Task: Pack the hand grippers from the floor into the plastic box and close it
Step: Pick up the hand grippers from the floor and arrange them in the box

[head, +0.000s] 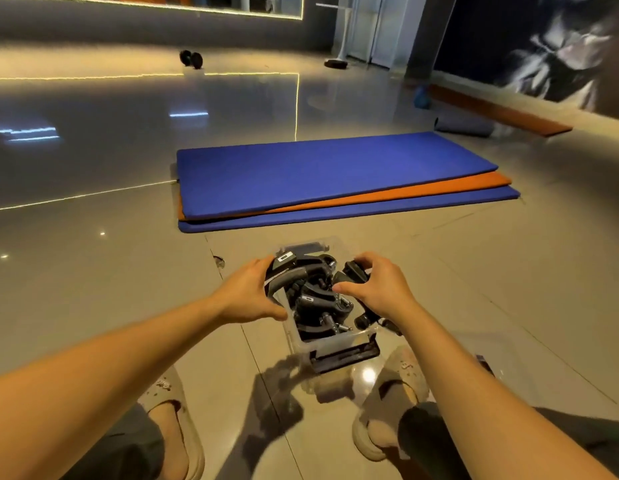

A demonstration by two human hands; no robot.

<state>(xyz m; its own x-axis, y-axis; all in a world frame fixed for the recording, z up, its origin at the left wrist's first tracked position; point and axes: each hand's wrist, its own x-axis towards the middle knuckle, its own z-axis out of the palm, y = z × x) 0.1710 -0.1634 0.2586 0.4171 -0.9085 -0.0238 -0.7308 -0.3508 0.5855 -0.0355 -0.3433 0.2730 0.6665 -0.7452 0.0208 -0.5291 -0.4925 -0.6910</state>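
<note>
A clear plastic box (330,342) stands on the tiled floor between my feet, with dark latches at its near and far ends. Several black and grey hand grippers (318,299) lie piled inside it and rise above the rim. My left hand (252,292) is at the box's left side, fingers curled on a grey gripper handle at the far left corner. My right hand (373,285) is over the right side, fingers closed on a black gripper (354,271) that sits at the rim. The box is open; what may be its clear lid (484,355) lies to the right.
A stack of blue and orange exercise mats (335,178) lies on the floor just beyond the box. A rolled grey mat (463,125) and a blue object (422,97) sit at the back right. Dark dumbbells (191,58) rest far back. My sandalled feet (391,393) flank the box.
</note>
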